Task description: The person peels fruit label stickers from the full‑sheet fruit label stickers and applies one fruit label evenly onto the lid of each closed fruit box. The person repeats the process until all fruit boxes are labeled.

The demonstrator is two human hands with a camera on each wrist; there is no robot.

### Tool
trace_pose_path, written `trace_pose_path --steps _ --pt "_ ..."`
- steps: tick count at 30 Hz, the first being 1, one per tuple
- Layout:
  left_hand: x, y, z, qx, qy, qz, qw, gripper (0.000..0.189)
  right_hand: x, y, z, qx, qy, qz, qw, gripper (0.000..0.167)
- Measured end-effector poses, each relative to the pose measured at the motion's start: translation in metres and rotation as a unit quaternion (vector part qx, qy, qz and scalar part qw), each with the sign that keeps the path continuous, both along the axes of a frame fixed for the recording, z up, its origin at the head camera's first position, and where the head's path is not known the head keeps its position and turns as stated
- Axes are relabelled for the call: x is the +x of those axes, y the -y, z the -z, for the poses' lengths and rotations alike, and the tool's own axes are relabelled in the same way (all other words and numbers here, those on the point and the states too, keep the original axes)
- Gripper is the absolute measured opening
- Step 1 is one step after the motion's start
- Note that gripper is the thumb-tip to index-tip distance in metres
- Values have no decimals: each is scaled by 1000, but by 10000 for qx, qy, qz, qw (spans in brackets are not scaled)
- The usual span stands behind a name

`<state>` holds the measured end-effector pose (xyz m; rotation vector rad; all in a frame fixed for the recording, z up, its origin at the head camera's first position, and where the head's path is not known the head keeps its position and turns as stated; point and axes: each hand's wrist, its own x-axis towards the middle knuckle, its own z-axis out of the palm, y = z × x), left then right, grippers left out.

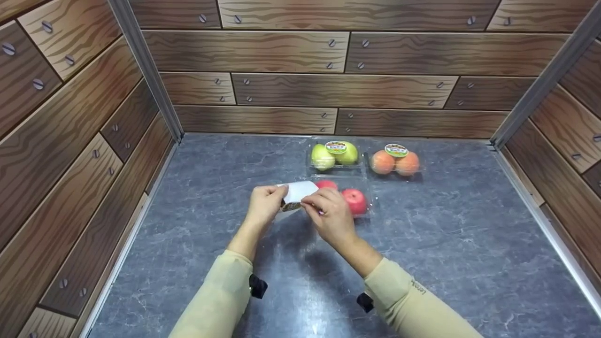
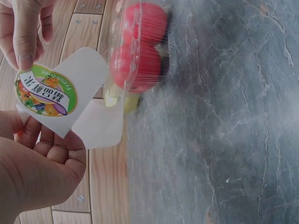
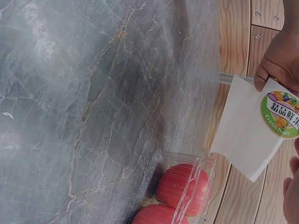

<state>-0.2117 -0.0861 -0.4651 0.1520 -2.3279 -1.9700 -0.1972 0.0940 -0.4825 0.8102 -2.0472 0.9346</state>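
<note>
My left hand (image 1: 264, 202) grips a white backing sheet (image 1: 300, 190) between thumb and fingers, over the table in front of the fruit. On the sheet sits an oval "Fresh fruit" sticker (image 2: 45, 93) with a green border and pictured fruit. My right hand (image 1: 332, 213) pinches the edge of this sticker, its thumb (image 2: 25, 60) right at the rim. The sheet is bent, and a second white flap (image 2: 100, 123) hangs behind it. Just behind my right hand lies a clear plastic box (image 3: 205, 161) with two red apples (image 1: 354, 201), partly hidden by the hand.
Behind the apples stands a clear box with two yellow-green fruits (image 1: 323, 157), an oval sticker (image 1: 335, 147) on its lid. To its right is another box with two orange fruits (image 1: 407, 164), likewise labelled (image 1: 396, 150). Wood-patterned walls (image 1: 291, 51) enclose the grey marbled table (image 1: 450, 244).
</note>
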Motion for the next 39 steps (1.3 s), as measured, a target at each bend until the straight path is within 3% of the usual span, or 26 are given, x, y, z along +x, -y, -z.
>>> trace_pose_path --steps 14,24,39 --pt "-2 7 6 352 115 -257 9990 35 3 -3 4 67 -74 -54 9999 15" --pt "-1 21 14 129 136 -294 9994 32 8 -1 5 -33 25 -164 9999 17" --pt "-3 32 14 55 250 -442 9987 35 10 -3 6 -54 152 -213 9996 15"
